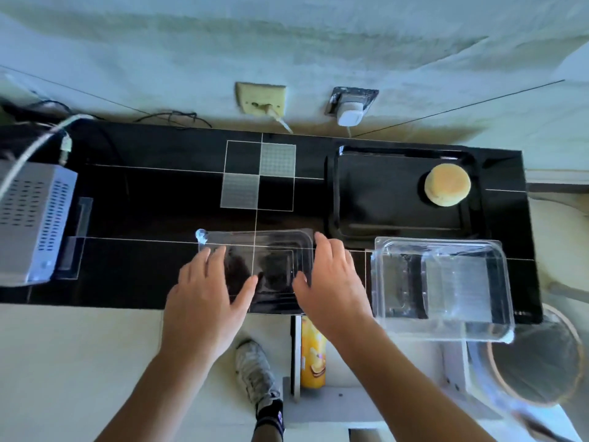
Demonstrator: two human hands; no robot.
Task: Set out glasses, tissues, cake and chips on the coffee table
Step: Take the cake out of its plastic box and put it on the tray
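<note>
Seen from above, a person's left hand (204, 295) and right hand (328, 282) rest on either end of a shallow clear plastic rectangular lid (255, 266) lying flat on the glossy black tiled counter (153, 199) at the centre of the frame. The fingers of both hands are spread and nearly straight, lying against the lid's edges rather than curled round it. Just right of the lid sits a deeper clear plastic container (443, 288) overhanging the counter's near edge. At upper right, a round golden sponge cake (447, 185) stands on a black rectangular tray (382, 199). Below the counter, at lower centre, a yellow cylindrical chips can (313, 355) stands on a grey shelf (338, 400), beside a grey sneaker (255, 371). A perforated silver metal box (32, 218) occupies the left edge.
</note>
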